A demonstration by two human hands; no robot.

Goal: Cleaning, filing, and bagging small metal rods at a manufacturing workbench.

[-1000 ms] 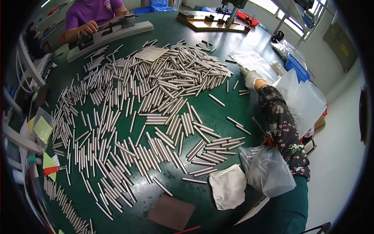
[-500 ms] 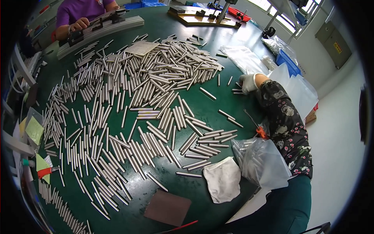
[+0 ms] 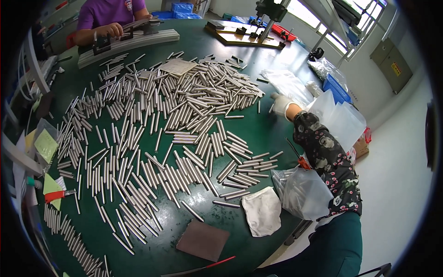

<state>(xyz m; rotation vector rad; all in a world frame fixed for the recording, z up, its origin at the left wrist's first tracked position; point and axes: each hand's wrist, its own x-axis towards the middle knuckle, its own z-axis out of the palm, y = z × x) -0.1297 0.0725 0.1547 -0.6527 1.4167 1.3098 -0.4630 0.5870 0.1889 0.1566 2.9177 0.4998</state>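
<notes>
My right hand (image 3: 281,106), in a pale glove, is over the right part of the green table, to the right of a large spread of steel pins (image 3: 217,90). Its fingers look curled in, and what they may hold is hidden beneath the hand. One loose pin (image 3: 271,107) lies right at its left side, another (image 3: 259,106) a little further left. A dark floral sleeve covers my forearm. Near the forearm lie a screwdriver with an orange handle (image 3: 303,162) and a clear plastic bag with pins inside (image 3: 302,194). My left hand is out of view.
A white cloth (image 3: 261,211) and a brown sheet (image 3: 203,240) lie near the front edge. Clear bags (image 3: 286,85) and a blue bin (image 3: 337,89) are at the right. Across the table, a person's hand (image 3: 112,30) rests by a metal rail (image 3: 134,45).
The view has shifted slightly. My right hand has moved a little left, toward the pins. Some loose pins between hand and pile have shifted or no longer show.
</notes>
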